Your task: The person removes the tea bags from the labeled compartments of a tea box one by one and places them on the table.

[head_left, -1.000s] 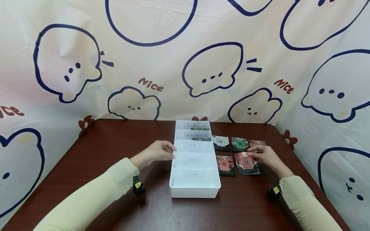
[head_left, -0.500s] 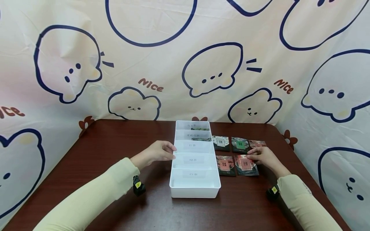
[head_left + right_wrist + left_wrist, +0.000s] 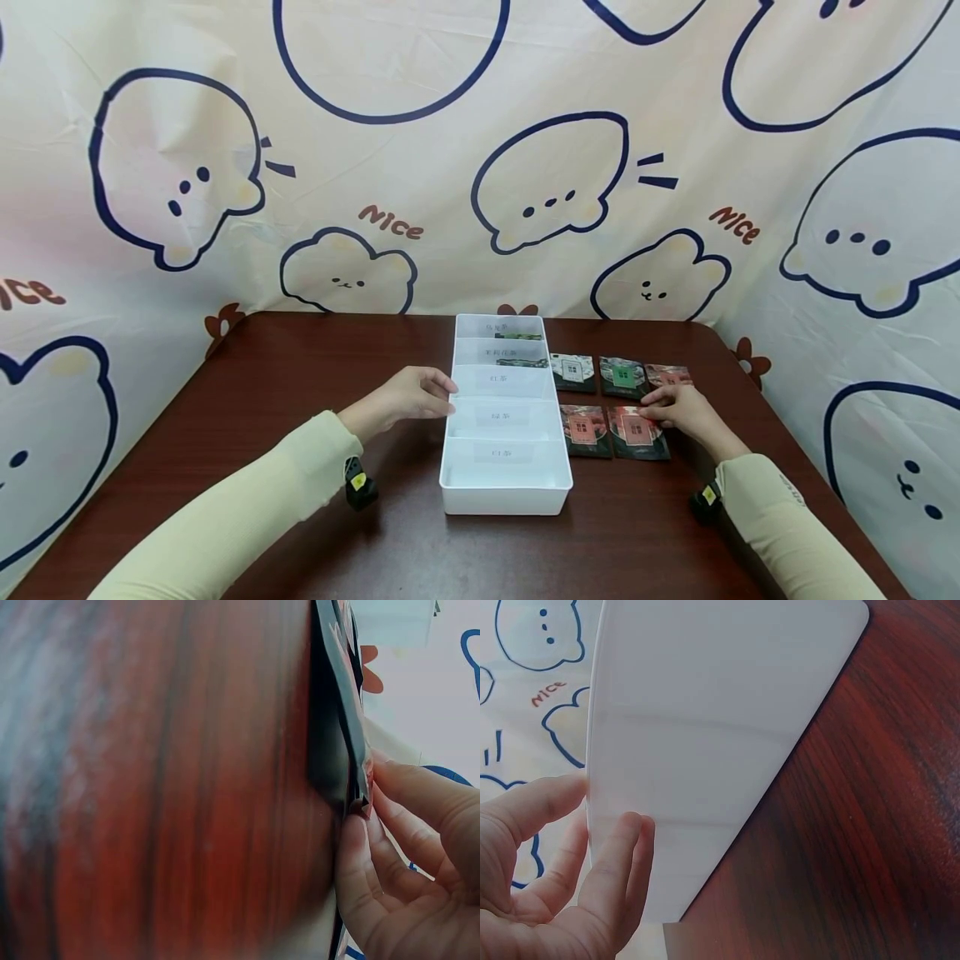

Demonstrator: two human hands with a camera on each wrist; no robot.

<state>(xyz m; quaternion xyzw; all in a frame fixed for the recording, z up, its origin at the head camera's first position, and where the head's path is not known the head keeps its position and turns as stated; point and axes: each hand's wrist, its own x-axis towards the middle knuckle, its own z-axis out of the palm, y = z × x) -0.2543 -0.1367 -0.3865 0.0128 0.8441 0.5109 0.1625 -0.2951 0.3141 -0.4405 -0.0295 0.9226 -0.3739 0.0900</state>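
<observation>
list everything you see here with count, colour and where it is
divided tray: 1, white, five labelled compartments, table centre
packets in tray: 2 partly visible, dark, in the two far compartments
loose packets: 5, dark with white, green or red labels, right of the tray in two rows
table: 1, dark red-brown wood
backdrop cloth: 1, cream with navy cartoon outlines, behind and beside the table
wrist cameras: 2, black, one per wrist
left hand: touches the tray's left wall
right hand: pinches the near-right packet at its edge

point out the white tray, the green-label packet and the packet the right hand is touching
white tray (image 3: 504, 493), head view, near front wall
green-label packet (image 3: 622, 376), head view, its green label
red-label packet (image 3: 634, 430), head view, its label
</observation>
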